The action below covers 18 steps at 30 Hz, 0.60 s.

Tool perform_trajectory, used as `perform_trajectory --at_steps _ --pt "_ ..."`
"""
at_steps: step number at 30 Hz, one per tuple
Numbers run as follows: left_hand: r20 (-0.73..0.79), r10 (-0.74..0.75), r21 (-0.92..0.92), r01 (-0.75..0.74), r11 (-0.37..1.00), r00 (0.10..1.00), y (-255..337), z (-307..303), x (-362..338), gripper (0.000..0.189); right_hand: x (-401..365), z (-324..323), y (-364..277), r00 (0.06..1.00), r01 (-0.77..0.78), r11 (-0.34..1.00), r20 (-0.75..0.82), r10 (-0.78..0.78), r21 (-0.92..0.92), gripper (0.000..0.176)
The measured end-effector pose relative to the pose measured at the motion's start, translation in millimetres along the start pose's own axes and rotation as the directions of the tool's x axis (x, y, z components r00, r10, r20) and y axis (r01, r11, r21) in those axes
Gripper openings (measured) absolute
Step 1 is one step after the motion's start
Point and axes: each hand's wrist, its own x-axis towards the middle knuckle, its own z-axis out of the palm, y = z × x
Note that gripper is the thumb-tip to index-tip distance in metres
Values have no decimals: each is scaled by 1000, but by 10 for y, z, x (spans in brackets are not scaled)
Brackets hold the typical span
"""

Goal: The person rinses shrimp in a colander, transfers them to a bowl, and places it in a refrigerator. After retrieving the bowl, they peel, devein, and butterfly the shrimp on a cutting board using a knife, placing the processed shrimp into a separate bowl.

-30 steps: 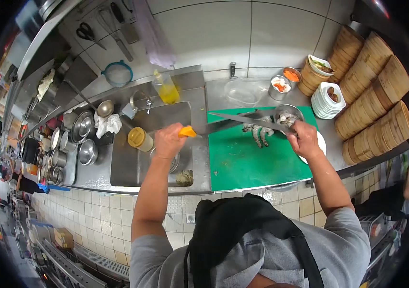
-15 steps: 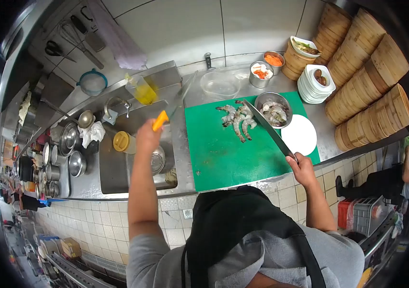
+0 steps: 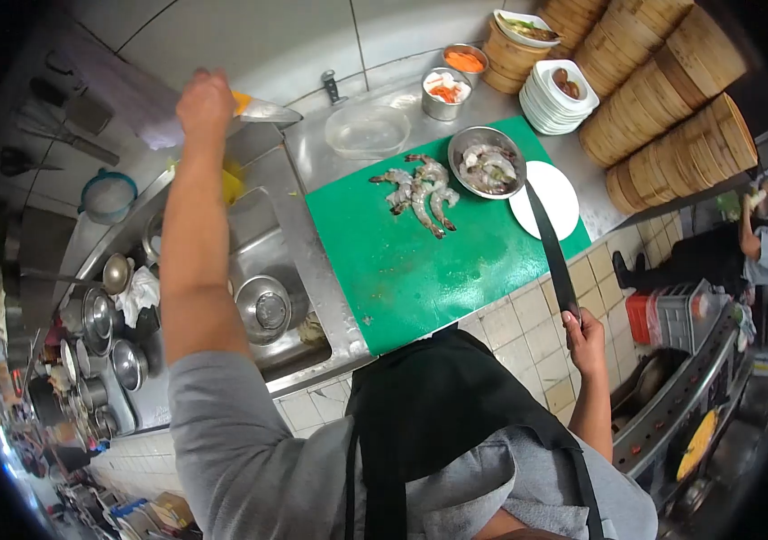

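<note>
My left hand (image 3: 205, 101) is closed round the orange handle of a knife (image 3: 267, 112), whose blade points right near the wall behind the sink. My right hand (image 3: 586, 340) grips the handle of a long dark-bladed knife (image 3: 553, 247). That blade slants up and left across the white plate (image 3: 544, 201), its tip near a metal bowl (image 3: 487, 162) of shrimp. More shrimp (image 3: 421, 191) lie on the green cutting board (image 3: 415, 270), left of the bowl.
A clear plastic tray (image 3: 368, 131) and metal tins of orange slices (image 3: 465, 61) and white pieces (image 3: 445, 94) stand behind the board. Stacked plates (image 3: 557, 103) and bamboo steamers (image 3: 672, 162) are at right. The sink (image 3: 289, 360) is left. Another person (image 3: 767, 247) is far right.
My left hand has moved up and left with the orange-handled knife, toward the wall. My right hand has drawn the long knife down and right, its tip off the board's shrimp. The view has turned.
</note>
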Motion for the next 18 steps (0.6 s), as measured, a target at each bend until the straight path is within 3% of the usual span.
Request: perform_trajectory --at_steps 1,3,6,13,16,18 --pt "4 14 -13 -14 1000 1000 10 21 104 20 -91 17 10 1000 -13 1000 -13 13 -3 35" --pt "-159 152 -115 -171 979 976 -53 145 360 22 -258 70 18 998 -26 999 -51 27 21 35" --pt "-188 288 -285 -333 899 939 -88 388 723 24 -435 132 74 996 -59 997 -62 63 54 35" --pt "-79 262 -456 -268 849 962 75 1144 965 22 -759 199 175 982 -164 984 -85 169 66 32" --pt "-192 234 -436 -296 850 953 187 1303 805 19 -863 183 147 975 -195 977 -96 203 83 32" --pt "-439 216 -341 -384 858 872 450 1082 458 15 -884 185 135 970 -212 973 -103 222 95 32"
